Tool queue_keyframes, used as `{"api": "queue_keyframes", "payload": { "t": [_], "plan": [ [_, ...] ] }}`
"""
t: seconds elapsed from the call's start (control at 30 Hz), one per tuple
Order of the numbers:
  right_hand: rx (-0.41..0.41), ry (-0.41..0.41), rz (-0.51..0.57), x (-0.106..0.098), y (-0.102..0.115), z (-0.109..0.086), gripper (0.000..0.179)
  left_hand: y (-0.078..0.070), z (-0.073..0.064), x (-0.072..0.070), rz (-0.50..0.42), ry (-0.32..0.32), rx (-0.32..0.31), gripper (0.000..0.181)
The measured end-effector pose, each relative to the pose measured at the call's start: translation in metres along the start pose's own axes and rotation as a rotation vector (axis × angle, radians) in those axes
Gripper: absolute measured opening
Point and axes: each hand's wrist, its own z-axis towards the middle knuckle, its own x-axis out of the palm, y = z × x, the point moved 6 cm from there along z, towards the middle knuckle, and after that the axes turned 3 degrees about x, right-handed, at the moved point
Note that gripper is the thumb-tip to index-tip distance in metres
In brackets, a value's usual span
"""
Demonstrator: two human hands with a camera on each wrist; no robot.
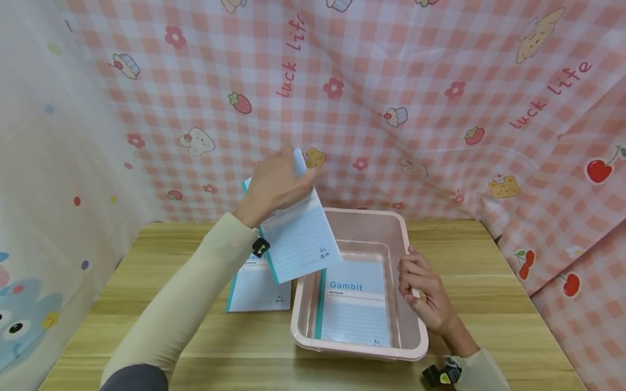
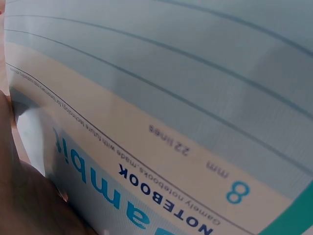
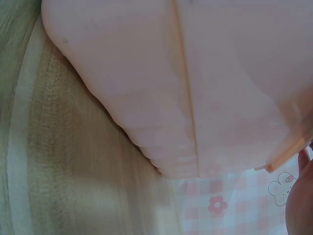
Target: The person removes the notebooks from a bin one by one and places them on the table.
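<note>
My left hand holds a light blue notebook near its top edge, tilted and raised above the table, its lower right corner overlapping a pink plastic bin. The left wrist view shows the cover of this notebook close up, with the "Gambit" lettering upside down. Inside the bin another Gambit notebook lies flat, face up. My right hand grips the bin's right rim with curled fingers. From the right wrist, the bin's outer wall fills the view, with part of that hand at the edge.
A further notebook lies on the wooden table left of the bin, partly hidden by the raised one. Behind the table hangs a pink checked cloth; a pale cloth hangs on the left.
</note>
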Motion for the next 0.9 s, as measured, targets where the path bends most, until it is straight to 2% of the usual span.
{"api": "queue_keyframes", "payload": {
  "t": [0.33,0.47,0.57,0.7,0.77,0.9],
  "plan": [
    [0.004,0.003,0.006,0.0,-0.001,-0.001,0.019,0.054,-0.007,0.015,0.061,0.048,-0.053,0.05],
    [0.004,0.001,0.012,-0.001,-0.001,-0.001,0.017,0.075,-0.008,0.022,0.097,0.094,-0.07,0.07],
    [0.0,-0.001,0.014,-0.001,-0.001,-0.001,0.016,0.092,-0.01,0.028,0.125,0.131,-0.073,0.071],
    [0.002,0.002,0.012,-0.001,-0.001,-0.001,0.017,0.113,-0.013,0.035,0.165,0.154,-0.063,0.055],
    [0.005,0.003,0.012,-0.001,-0.001,-0.001,0.017,0.123,-0.015,0.038,0.18,0.153,-0.054,0.054],
    [0.01,0.0,0.016,-0.001,-0.001,-0.001,0.017,0.141,-0.019,0.046,0.209,0.181,-0.037,0.064]
  ]
}}
